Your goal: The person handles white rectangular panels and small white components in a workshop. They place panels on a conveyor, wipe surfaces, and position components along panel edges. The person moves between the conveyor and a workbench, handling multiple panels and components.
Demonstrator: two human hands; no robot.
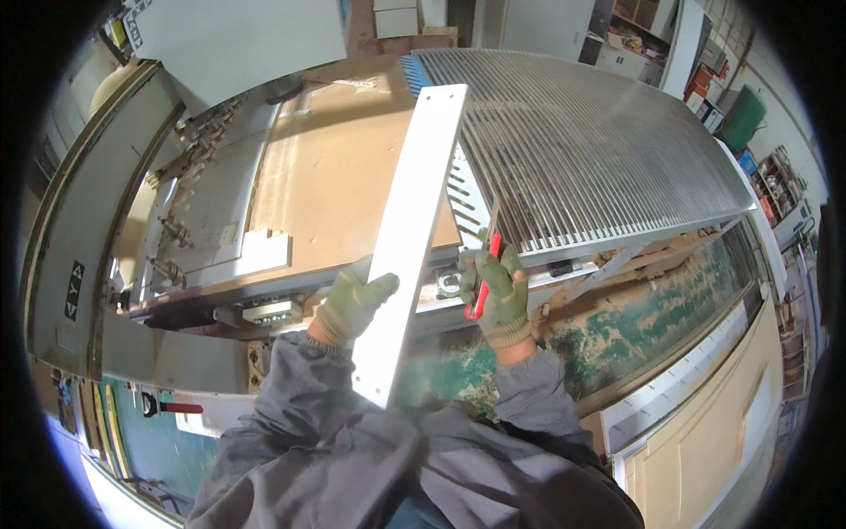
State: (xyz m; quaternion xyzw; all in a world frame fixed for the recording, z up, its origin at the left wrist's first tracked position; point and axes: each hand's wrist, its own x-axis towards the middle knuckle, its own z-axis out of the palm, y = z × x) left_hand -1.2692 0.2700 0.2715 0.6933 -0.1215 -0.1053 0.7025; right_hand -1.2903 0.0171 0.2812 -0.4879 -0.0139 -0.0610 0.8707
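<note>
A long white board (412,229) with small holes near its ends stands tilted in front of me, running from my lap up over the machine. My gloved left hand (354,300) grips its left edge, thumb on the white face. To the right of the board, my gloved right hand (500,295) is closed around a slim red-handled tool (480,302). A thin metal part of it points up past my fingers; its exact kind is unclear. Both gloves are green, and the tool is apart from the board's face.
Behind the board lies a brown panel bed (339,167) beside a machine with a row of fittings (172,234). A slatted metal table (599,141) spreads to the right. Panels (705,423) lean at lower right. A red-handled tool (176,407) hangs at lower left.
</note>
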